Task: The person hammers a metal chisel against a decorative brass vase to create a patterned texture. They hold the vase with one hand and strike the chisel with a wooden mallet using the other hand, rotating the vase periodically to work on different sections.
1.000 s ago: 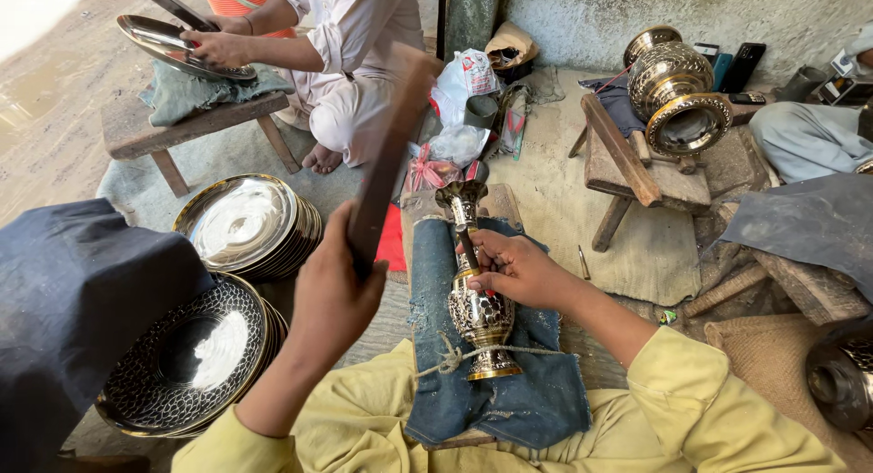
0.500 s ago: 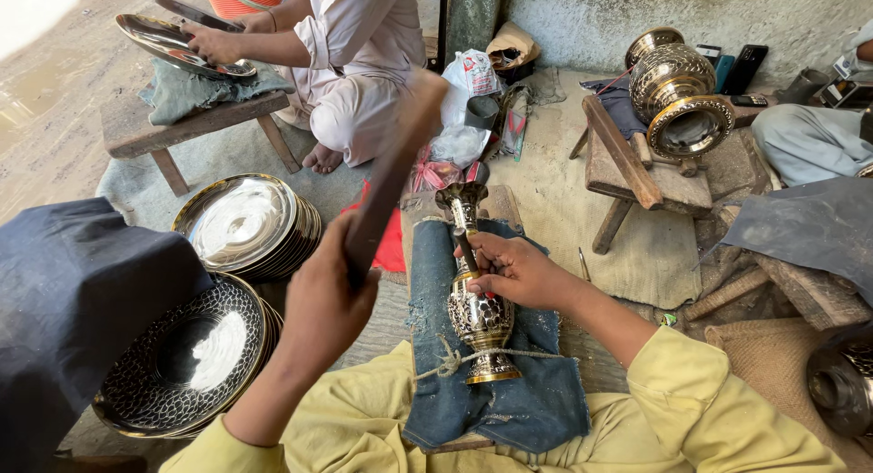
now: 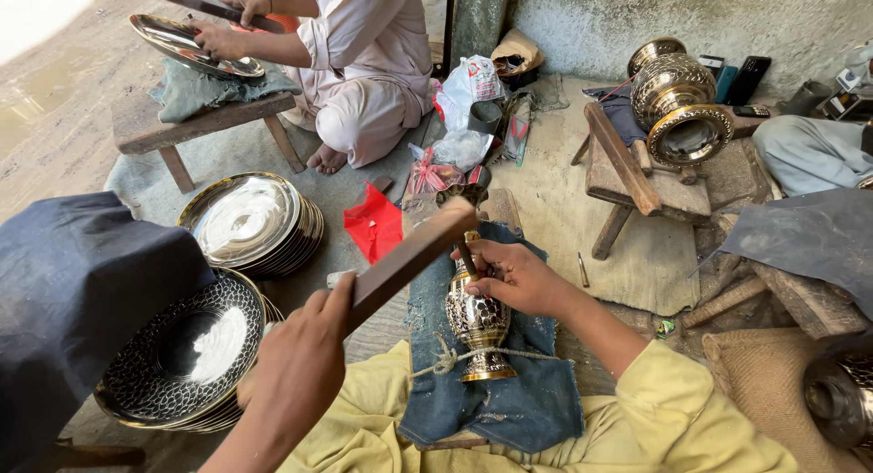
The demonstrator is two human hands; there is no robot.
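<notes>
While the left hand (image 3: 296, 373) grips a flat brown wooden bat (image 3: 409, 259) angled toward centre frame, the right hand (image 3: 509, 277) pinches a thin chisel (image 3: 466, 257) against the engraved brass vase (image 3: 477, 323) lying lengthwise below.

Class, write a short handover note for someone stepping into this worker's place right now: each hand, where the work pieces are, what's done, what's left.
Left hand: grips a flat wooden bat, its far end down at the chisel's top.
Right hand: holds a small chisel against the neck of the brass vase.
Vase: lying on a denim pad, tied down with rope.
Done: vase body shows a dark engraved pattern.
Left: the neck where the chisel sits; how much remains cannot be told.
</notes>
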